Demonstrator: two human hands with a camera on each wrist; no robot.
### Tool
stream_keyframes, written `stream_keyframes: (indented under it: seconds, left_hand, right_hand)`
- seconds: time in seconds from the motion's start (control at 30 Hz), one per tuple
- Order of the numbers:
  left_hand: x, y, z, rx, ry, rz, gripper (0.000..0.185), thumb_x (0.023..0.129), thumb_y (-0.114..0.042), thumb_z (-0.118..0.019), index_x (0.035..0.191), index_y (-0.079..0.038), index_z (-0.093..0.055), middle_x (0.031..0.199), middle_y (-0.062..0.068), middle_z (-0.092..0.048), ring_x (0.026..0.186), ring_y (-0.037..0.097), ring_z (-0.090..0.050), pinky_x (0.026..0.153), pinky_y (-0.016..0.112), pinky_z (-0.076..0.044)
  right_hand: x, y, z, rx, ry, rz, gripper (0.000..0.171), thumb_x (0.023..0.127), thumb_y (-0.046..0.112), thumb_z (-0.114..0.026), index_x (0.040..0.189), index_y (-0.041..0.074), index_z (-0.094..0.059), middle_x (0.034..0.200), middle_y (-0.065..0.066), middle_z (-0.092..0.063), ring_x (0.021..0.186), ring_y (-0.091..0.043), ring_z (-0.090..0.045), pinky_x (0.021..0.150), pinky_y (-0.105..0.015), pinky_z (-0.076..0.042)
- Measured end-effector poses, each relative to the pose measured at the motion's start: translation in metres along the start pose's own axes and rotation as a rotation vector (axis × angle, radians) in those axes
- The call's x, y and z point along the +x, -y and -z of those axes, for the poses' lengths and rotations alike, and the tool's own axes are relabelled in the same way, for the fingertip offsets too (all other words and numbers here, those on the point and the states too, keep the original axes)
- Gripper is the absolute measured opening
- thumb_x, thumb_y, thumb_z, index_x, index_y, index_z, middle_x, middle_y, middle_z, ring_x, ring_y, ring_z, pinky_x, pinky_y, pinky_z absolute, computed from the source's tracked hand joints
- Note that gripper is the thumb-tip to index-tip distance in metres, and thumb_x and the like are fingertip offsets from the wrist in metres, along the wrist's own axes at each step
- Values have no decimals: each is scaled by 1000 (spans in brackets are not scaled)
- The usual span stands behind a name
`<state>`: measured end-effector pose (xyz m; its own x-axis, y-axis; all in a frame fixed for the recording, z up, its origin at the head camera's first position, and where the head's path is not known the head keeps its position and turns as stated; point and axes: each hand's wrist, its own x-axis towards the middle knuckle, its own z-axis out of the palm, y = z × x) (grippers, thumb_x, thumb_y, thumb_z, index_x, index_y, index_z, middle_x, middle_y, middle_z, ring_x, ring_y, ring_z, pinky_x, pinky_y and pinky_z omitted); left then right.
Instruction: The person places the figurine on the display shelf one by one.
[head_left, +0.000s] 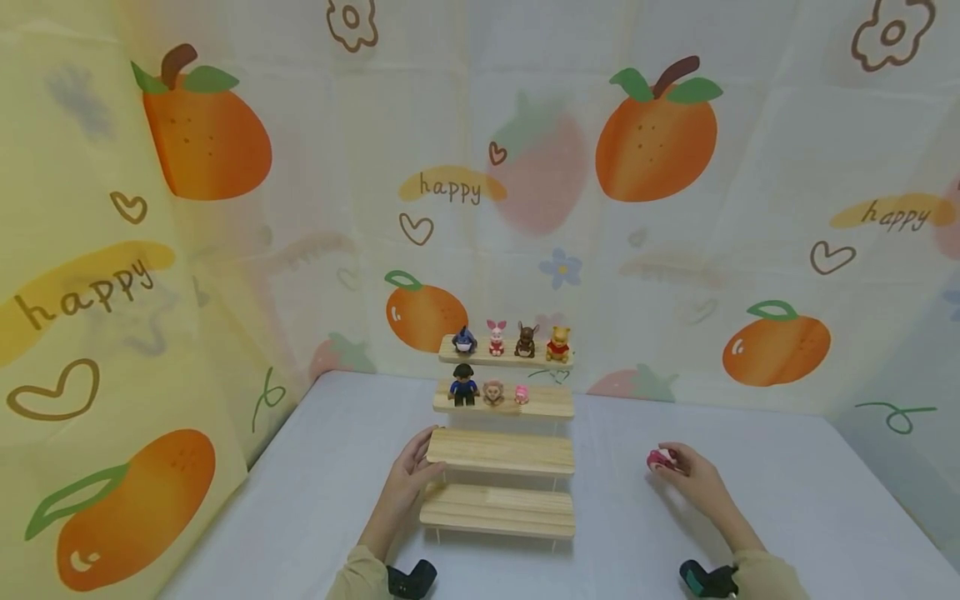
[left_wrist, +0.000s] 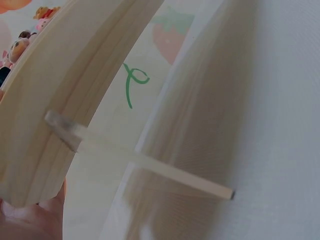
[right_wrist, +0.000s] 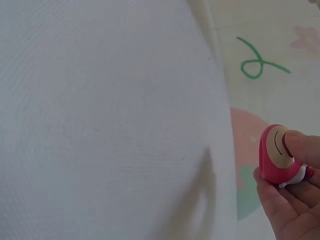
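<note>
Right hand [head_left: 693, 475] is pinching the pink figure [head_left: 660, 460] at its fingertips; left hand [head_left: 411, 477] is resting relaxed against the wooden stepped shelf [head_left: 501, 451] — white table [head_left: 300, 500], fruit-print backdrop [head_left: 660, 133].

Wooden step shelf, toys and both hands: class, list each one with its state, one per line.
Step shelf: upright, lower two steps bare.
Top-step toys: four, standing.
Second-step toys: three, standing.
Pink toy: pinched.
Left hand: touching shelf's left edge.
Right hand: holding pink toy.
</note>
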<state>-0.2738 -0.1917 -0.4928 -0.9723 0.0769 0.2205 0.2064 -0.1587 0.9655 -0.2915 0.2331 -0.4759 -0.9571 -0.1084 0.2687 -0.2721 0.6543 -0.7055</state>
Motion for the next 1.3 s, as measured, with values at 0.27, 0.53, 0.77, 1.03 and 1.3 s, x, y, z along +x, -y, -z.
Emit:
stream_keyframes:
  seconds: [0.27, 0.53, 0.77, 1.03, 1.3]
  left_hand:
    - [-2, 2, 0, 18, -12, 9, 68, 79, -12, -68, 135, 2, -31, 137, 21, -32, 121, 29, -38, 95, 26, -36]
    - [-3, 0, 0, 23, -18, 30, 67, 80, -10, -67, 135, 1, -31, 137, 21, -32, 121, 30, -37, 95, 27, -35]
    - [-3, -3, 0, 4, -15, 35, 67, 80, -8, -67, 135, 2, -31, 138, 22, -30, 122, 31, -36, 95, 26, -35]
    - [-2, -4, -1, 12, -7, 34, 68, 80, -9, -67, 136, 2, -29, 137, 23, -30, 121, 31, -37, 95, 27, -36]
    - [0, -2, 0, -12, -8, 33, 69, 80, -7, -66, 136, 3, -28, 137, 21, -31, 120, 31, -37, 94, 26, -36]
  right_hand:
    - [0, 11, 1, 1, -21, 3, 32, 81, 5, -65, 107, -10, -54, 102, -30, -55, 94, -41, -53, 81, -48, -45]
    - [2, 13, 1, -12, -105, 86, 30, 79, 0, -65, 106, -9, -55, 94, -24, -57, 85, -36, -56, 75, -46, -49]
    - [4, 23, 1, 16, -203, 189, 31, 75, -5, -68, 104, -8, -56, 89, -20, -60, 81, -34, -57, 69, -31, -52]
    - [7, 38, 1, 79, -265, 271, 32, 70, -12, -68, 101, -11, -57, 89, -22, -59, 81, -37, -56, 68, -2, -41]
    - [16, 48, -6, 132, -261, 289, 33, 71, -12, -68, 102, -12, -57, 91, -22, -59, 81, -31, -57, 68, -6, -44]
